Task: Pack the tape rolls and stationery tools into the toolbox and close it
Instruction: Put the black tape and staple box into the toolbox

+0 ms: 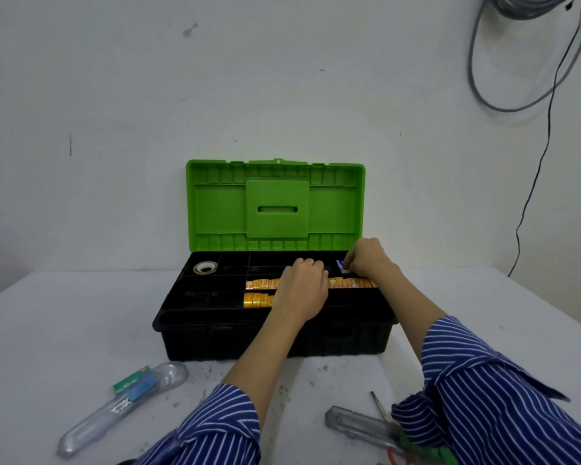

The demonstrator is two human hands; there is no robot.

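Leaning over the black toolbox (272, 340), the person has both hands down in its top tray, green lid (275, 204) standing upright behind. The right hand (366, 258) pinches something small, blue and white (340, 266), at the tray's far right compartment; what it is I cannot make out. The left hand (304, 288) lies knuckles up with fingers curled over the rows of little yellow-wrapped tape rolls (259, 292), and I cannot tell whether it grips one. A clear tape roll (205, 267) sits alone in the far left compartment. These rolls look light and stiff, best taken by their rims. Still out on the table (47, 330): a clear plastic sleeve with a green and blue card (123, 401) at near left, slick and floppy I would guess, so better lifted mid-length; a clear utility knife (356, 426) and green-handled scissors (413, 441) at near right, to be held by body and handles. No writing reads at this range.
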